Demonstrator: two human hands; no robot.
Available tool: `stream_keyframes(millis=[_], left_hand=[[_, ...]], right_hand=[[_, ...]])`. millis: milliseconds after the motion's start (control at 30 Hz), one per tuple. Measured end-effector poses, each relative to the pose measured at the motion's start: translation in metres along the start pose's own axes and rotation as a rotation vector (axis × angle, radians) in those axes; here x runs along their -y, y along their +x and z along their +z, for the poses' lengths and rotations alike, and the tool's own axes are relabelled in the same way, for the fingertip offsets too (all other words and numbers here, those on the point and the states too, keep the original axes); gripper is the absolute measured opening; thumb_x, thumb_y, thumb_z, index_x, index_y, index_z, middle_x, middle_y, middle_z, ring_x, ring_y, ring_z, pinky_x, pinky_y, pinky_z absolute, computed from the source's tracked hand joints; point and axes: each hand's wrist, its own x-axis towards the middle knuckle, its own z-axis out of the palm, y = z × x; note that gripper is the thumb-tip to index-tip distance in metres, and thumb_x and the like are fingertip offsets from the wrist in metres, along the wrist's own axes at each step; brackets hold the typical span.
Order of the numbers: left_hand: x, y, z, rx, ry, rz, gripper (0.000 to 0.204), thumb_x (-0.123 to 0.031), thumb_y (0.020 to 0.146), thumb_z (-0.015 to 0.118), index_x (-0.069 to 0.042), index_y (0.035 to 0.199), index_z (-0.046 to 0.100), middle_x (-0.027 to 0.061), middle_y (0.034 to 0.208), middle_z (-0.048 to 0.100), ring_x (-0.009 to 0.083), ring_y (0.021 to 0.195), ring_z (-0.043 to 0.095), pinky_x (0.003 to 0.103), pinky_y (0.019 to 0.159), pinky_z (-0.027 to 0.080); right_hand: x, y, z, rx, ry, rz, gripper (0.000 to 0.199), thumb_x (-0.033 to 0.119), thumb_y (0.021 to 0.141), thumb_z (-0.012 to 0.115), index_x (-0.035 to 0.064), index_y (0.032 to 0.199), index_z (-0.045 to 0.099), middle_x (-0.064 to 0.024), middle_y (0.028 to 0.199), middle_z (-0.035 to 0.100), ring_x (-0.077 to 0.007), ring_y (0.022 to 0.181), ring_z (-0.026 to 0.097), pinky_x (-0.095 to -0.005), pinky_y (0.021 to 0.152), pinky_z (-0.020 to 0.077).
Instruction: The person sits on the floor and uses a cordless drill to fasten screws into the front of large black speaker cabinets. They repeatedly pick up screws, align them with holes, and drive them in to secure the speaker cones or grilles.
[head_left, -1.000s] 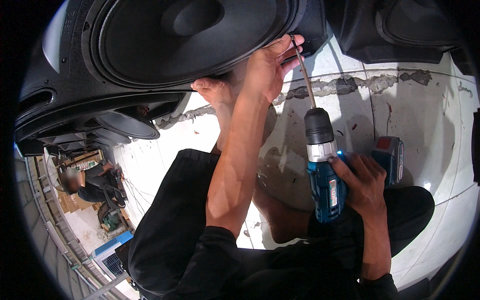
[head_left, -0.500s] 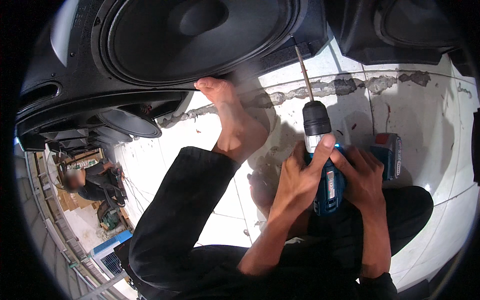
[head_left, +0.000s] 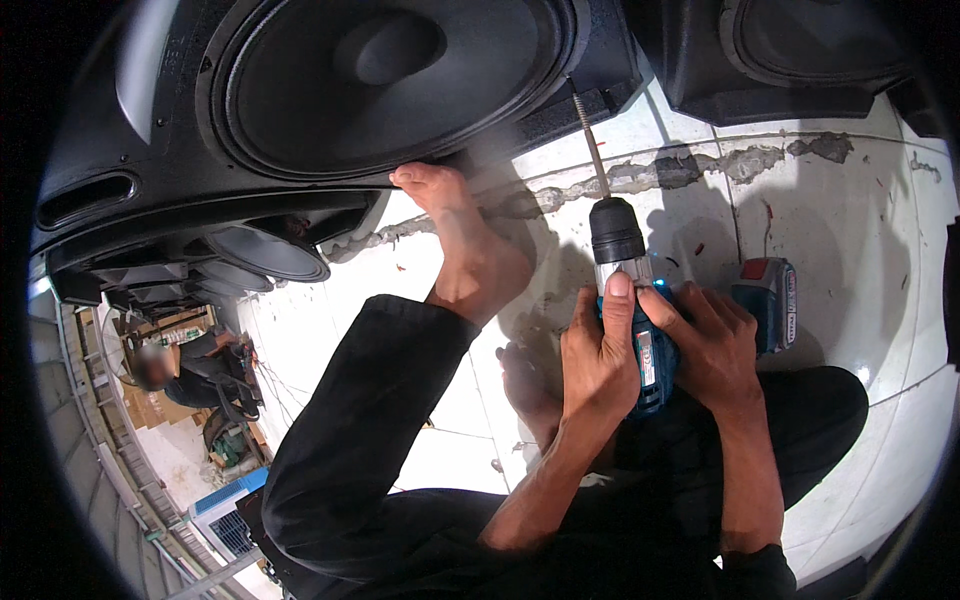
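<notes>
Both hands on the drill (head_left: 647, 372), which sits a bit right of centre, nose aimed between 11 and 12 o'clock. Neither is free.

Left hand (head_left: 598, 350): closed part-way around the body's left side. Thumb is up over the top by the silver collar (head_left: 618, 272), fingers bent along the 9 o'clock side, mostly hidden underneath.

Right hand (head_left: 712, 345): wrapped around the grip on the 3 o'clock side, fingers bent, nearest digit laid on the body. Grip itself is covered, so can't tell if a finger is on the trigger. Blue light lit between the hands.

Battery (head_left: 762, 312) shows just past right-hand knuckles, about 2 o'clock of that hand.

Long bit (head_left: 592, 145) runs up to the rim of the near speaker (head_left: 330, 110), between 3 and 4 o'clock of its cone. Can't tell if the tip is touching.

Bare foot (head_left: 460, 235) at the speaker's lower edge, 6 o'clock. Second speaker (head_left: 820, 50) at 2 o'clock in view.
</notes>
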Motion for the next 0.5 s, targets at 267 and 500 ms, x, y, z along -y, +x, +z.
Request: stream_keyframes(millis=[267,500], left_hand=[[0.004,0.000,0.002,0.016,-0.045,-0.042,0.067,-0.059,0.098,0.036,0.006,0.094,0.055,0.0185,0.078,0.059,0.0215,0.076,0.054,0.036,0.073,0.045],[-0.016,0.007,-0.027,0.209,0.271,-0.110,0.073,-0.061,0.095,0.039,0.007,0.108,0.061,0.0328,0.101,0.064,0.0453,0.099,0.062,0.044,0.086,0.046]], right_hand=[[-0.001,-0.003,-0.006,-0.046,-0.030,-0.062,0.059,0.007,0.066,0.072,0.0218,0.121,0.057,-0.0071,0.092,0.057,-0.0286,0.076,0.065,-0.0399,0.065,0.0540],[0.018,-0.001,-0.036,0.065,-0.250,-0.073,0.062,-0.001,0.068,0.064,0.0214,0.125,0.061,-0.0060,0.101,0.059,-0.0265,0.083,0.064,-0.0377,0.067,0.0546]])
